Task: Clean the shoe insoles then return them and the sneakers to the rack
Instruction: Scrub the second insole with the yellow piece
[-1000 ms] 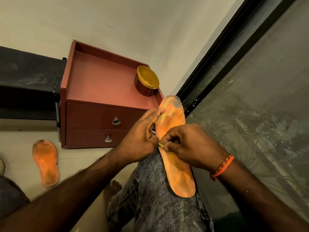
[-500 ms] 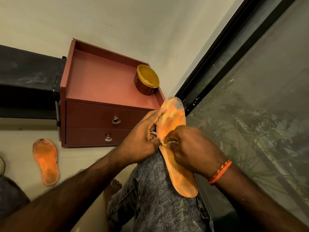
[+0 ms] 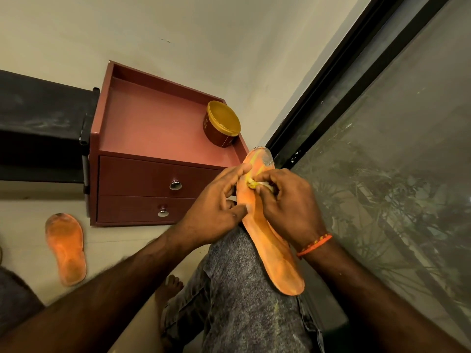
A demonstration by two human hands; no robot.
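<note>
Long orange foam shoe insole [image 3: 270, 240] — lies lengthwise on the person's grey-jeaned knee [image 3: 239, 289], toe end raised towards the dark-framed glass window [image 3: 382, 149], heel end over the thigh.

Left hand [image 3: 216, 212] — grip closed on the insole's left edge at mid-length, thumb on the top face, fingers curled beside and behind it.

Right hand [image 3: 288, 202] — fingers curled, pinching a small yellowish-white wad of cloth [image 3: 254, 184] and pressing it onto the insole's forward half; what the wad is made of cannot be told. Orange thread band [image 3: 314, 245] at the wrist.

Second orange insole [image 3: 66, 248] — flat on the pale floor, well apart to the left, unheld.

Maroon two-drawer cabinet [image 3: 142, 179] — against the wall; round maroon tub with yellow lid [image 3: 222, 124] on its top, near the right corner.
</note>
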